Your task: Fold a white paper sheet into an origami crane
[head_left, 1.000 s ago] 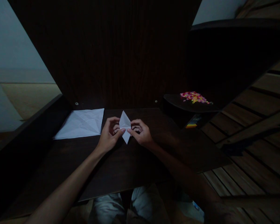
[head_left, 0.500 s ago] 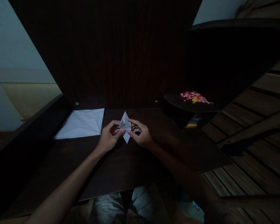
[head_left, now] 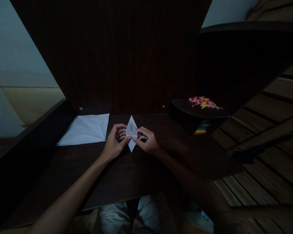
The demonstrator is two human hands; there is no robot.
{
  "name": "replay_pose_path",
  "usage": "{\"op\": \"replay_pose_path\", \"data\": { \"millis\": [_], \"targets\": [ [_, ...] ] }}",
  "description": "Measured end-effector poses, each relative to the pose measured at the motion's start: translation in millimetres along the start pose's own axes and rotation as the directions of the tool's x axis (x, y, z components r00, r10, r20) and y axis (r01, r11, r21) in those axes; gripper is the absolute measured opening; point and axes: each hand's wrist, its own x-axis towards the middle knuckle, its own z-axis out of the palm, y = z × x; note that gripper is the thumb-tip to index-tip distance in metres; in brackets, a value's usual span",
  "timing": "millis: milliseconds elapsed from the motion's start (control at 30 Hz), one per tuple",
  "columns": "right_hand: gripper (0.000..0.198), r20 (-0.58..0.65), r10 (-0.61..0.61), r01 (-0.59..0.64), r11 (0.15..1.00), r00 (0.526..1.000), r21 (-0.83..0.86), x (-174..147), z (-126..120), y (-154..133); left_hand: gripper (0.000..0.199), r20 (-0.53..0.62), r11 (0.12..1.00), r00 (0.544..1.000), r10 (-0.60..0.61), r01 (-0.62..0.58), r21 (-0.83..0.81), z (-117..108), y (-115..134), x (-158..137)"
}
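Observation:
A small piece of folded white paper point(head_left: 131, 129), diamond-shaped with a pointed top and bottom, is held upright over the dark desk. My left hand point(head_left: 115, 141) pinches its left side, the thumb near the middle crease and the fingers curled behind. On the other side, my right hand point(head_left: 146, 140) grips the paper with its thumb at the same crease and the index finger along the right edge. A narrow dark slit shows between the flaps of the upper half. Parts of the fingers behind the paper are hidden.
White creased paper sheets point(head_left: 88, 128) lie on the desk point(head_left: 122, 185) at the left. A pile of small pink, red and yellow pieces point(head_left: 203, 102) rests on a corner shelf point(head_left: 183, 105) to the right. A tall dark panel point(head_left: 127, 65) rises behind the desk.
The upper flaps of the folded paper have come closer together, leaving a narrow slit. My right index finger has slid lower along the paper's edge, and the lower point now hangs slightly lower.

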Motion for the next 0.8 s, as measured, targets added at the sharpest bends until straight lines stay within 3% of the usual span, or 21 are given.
{"op": "replay_pose_path", "data": {
  "millis": [267, 600, 800],
  "targets": [
    [0.030, -0.042, 0.029, -0.026, 0.997, 0.999, 0.071, 0.6, 1.8, 2.1, 0.045, 0.049, 0.996, 0.995, -0.083, 0.081, 0.032, -4.0, 1.5, 3.4],
    [0.026, -0.136, -0.178, 0.167, 0.982, 0.975, -0.088, -2.4, 2.8, -2.9, 0.022, -0.002, 0.990, 1.000, 0.021, -0.021, 0.140, -6.2, 6.1, 4.4],
    [0.038, -0.122, -0.079, 0.082, 0.996, 0.989, 0.021, -2.5, 2.4, -6.6, 0.017, -0.018, 0.989, 1.000, 0.003, -0.001, 0.148, -6.0, 10.1, 5.6]
  ]
}}
